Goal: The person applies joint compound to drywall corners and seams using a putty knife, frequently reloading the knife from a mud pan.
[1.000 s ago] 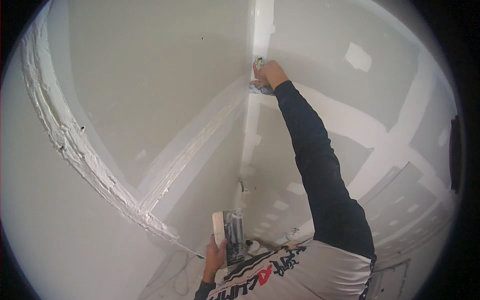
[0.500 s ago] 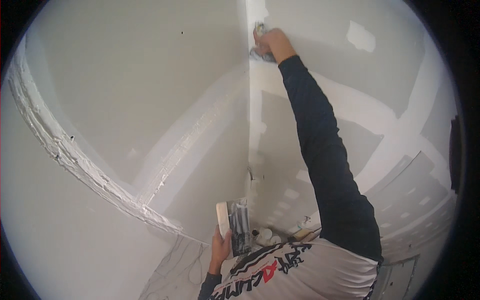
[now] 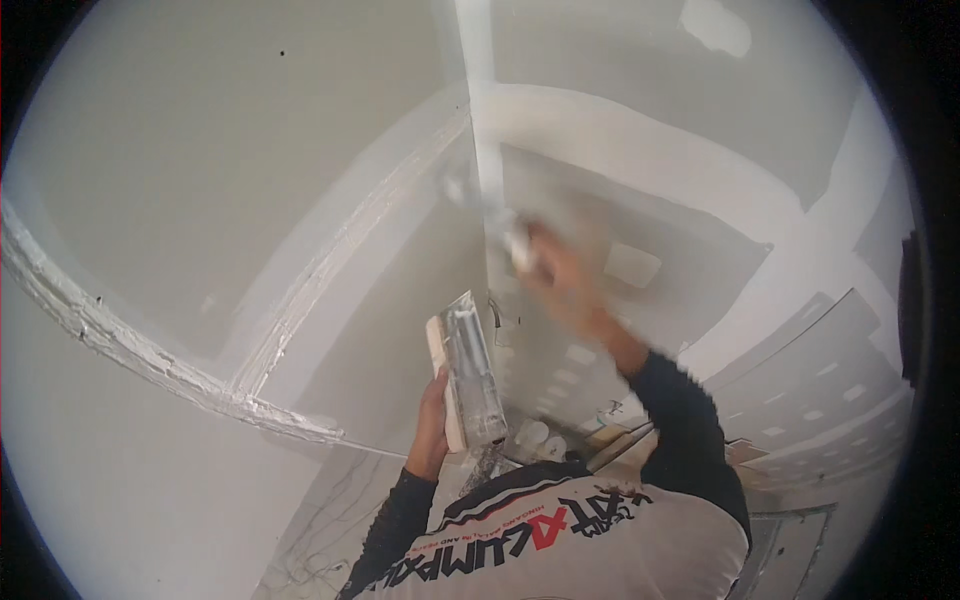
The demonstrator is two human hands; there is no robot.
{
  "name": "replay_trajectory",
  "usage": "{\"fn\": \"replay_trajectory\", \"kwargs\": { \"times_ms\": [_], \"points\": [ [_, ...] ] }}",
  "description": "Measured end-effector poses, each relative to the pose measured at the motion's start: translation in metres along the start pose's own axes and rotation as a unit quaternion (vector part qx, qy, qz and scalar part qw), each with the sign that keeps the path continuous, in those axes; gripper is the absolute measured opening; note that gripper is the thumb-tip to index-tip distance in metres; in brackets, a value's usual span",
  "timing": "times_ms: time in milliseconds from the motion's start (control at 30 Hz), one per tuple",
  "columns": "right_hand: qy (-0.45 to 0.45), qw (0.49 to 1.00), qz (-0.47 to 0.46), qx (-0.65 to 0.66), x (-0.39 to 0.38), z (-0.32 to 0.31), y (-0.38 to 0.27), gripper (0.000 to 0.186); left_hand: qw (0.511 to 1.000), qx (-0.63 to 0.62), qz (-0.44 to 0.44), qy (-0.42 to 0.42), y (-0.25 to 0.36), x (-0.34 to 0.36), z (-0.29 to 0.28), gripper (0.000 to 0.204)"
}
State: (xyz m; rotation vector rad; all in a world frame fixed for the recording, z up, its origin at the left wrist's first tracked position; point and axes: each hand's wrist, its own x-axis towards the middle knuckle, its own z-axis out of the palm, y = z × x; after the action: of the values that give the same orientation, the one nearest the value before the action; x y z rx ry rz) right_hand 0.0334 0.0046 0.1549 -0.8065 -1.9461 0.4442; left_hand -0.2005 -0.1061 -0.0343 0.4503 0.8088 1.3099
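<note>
My left hand [image 3: 430, 425] is closed around the pale wooden handle of a wide taping knife [image 3: 470, 350]. Its metal blade is tilted upward and smeared with grey-white compound. Ahead of it, in front of the right wall near the corner, is my right hand [image 3: 568, 280], blurred by motion. It grips a putty knife [image 3: 520, 248] with a light handle; the blade is too smeared to make out clearly. The wall corner [image 3: 481, 130] carries a pale strip of joint compound.
A rough compound-filled joint [image 3: 150, 360] curves along the left, and another seam [image 3: 310, 280] runs from it to the corner. White patches dot the right wall [image 3: 630, 190]. Round white containers [image 3: 535, 435] stand low behind my shirt. A door frame [image 3: 795, 540] shows at lower right.
My right hand has come down from high in the corner with the putty knife. My left hand has raised the taping knife toward it. The whole view has shifted slightly.
</note>
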Motion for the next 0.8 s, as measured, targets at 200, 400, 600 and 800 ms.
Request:
{"fn": "replay_trajectory", "kwargs": {
  "times_ms": [200, 400, 600, 800],
  "points": [
    [-0.164, 0.974, -0.032, -0.153, -0.135, 0.043, 0.026, 0.077, 0.999, 0.013, -0.025, -0.045, 0.004, 0.029, 0.014, 0.052],
    [-0.141, 0.955, 0.086, -0.245, -0.156, 0.018, 0.060, 0.074, 0.998, 0.057, -0.009, -0.017, 0.035, 0.021, 0.030, 0.049],
    [0.037, 0.852, 0.377, 0.362, -0.166, -0.007, 0.046, 0.033, 0.886, 0.304, 0.346, 0.046, 0.086, 0.025, 0.065, 0.050],
    [-0.006, 0.686, 0.358, 0.634, -0.145, 0.008, 0.012, 0.032, 0.852, 0.337, 0.398, 0.040, 0.086, 0.020, 0.092, 0.051]
  ]
}}
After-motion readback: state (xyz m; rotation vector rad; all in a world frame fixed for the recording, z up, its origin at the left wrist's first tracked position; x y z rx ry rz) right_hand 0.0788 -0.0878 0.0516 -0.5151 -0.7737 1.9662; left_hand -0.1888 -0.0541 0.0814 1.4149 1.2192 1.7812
